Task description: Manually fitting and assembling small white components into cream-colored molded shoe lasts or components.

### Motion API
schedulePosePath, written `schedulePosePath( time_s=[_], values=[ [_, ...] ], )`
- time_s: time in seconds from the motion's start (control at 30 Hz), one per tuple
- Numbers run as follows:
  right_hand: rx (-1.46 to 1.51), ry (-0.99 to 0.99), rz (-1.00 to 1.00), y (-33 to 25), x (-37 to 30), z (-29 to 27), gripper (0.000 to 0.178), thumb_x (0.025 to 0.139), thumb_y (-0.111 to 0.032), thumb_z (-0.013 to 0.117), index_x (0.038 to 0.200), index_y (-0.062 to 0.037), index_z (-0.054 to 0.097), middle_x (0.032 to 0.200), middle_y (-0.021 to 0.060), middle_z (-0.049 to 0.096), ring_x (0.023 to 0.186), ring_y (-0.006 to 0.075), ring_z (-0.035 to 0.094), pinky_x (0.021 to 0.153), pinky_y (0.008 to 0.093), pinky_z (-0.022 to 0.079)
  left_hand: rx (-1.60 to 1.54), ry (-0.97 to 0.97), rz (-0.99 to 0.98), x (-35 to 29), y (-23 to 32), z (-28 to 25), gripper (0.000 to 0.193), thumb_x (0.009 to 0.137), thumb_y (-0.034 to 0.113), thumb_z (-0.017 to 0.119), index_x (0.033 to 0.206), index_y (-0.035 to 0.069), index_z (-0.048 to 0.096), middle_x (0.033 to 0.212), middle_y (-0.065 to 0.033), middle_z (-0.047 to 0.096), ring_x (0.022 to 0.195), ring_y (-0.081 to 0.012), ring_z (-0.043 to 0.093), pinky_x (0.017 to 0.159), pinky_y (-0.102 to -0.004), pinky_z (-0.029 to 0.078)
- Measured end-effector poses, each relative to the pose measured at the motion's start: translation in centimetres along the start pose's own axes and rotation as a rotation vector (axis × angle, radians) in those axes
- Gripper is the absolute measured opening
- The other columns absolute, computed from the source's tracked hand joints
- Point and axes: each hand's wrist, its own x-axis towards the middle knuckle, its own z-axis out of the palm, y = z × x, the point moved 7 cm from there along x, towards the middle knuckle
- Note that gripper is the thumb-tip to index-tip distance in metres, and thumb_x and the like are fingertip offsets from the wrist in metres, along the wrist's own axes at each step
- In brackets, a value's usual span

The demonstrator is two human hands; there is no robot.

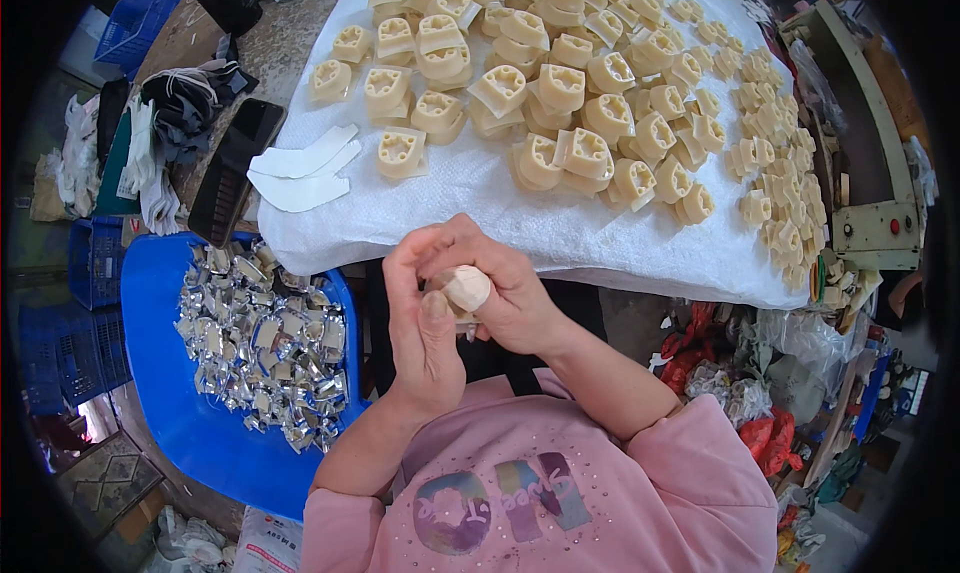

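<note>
A: Hands?
B: Left hand (425, 318) and right hand (505, 293) both closed around one cream plastic part (466, 287), near the table edge.
A: Progress?
B: Probably early; a big pile of parts (590, 103) waits on the white cloth (480, 208) beyond.

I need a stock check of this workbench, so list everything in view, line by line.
cream plastic parts: many, too many to count, cream, spread over the white cloth
white cloth: one, white, covering the table top
white strips: a few, white, on the cloth's left end
black tray: one, black, left of the cloth
blue tub: one, blue, lower left beside the person
silver metal pieces: a heap, shiny silver, inside the blue tub
blue crates: several, blue, far left
cream part in hand: one, cream, held between both hands
left hand: one, gripping the part from below
right hand: one, wrapped around the part
</note>
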Motion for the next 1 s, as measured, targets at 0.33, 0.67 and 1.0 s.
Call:
schedulePosePath(
  time_s=[0.33,0.67,1.0],
  values=[
    [0.058,0.097,-0.183,-0.5,-0.7,1.1,0.033,0.095,-0.013,0.043,0.126,-0.0038,0.048,0.111,0.0125,0.053,0.1,0.0246,0.051,0.089,0.0345,0.039,-0.25,0.289,-0.05,0.2,-0.5,-1.1,0.043,0.096,0.019,0.031,0.135,0.002,0.034,0.112,-0.0093,0.048,0.097,-0.0135,0.051,0.086,-0.0282,0.042],
    [0.142,0.006,0.367,1.4,-0.8,-0.2,0.041,0.101,-0.033,0.036,0.129,-0.0057,0.048,0.094,0.0076,0.054,0.067,0.0135,0.053,0.056,0.0227,0.043,-0.549,0.082,-0.205,0.5,-1.8,-0.3,0.067,0.098,0.052,0.03,0.147,0.008,0.014,0.103,-0.0085,0.054,0.079,-0.0133,0.052,0.064,-0.0254,0.042],
    [-0.686,0.019,-0.034,-3.4,1.3,-1.8,0.023,0.087,-0.02,0.06,0.101,-0.001,0.058,0.082,0.0119,0.055,0.065,0.0257,0.057,0.058,0.0349,0.046,0.039,-0.105,-0.061,1.0,0.4,-0.6,0.097,0.09,0.066,0.033,0.144,-0.005,-0.007,0.1,-0.0137,0.056,0.083,-0.0188,0.057,0.072,-0.0283,0.046]
  ],
)
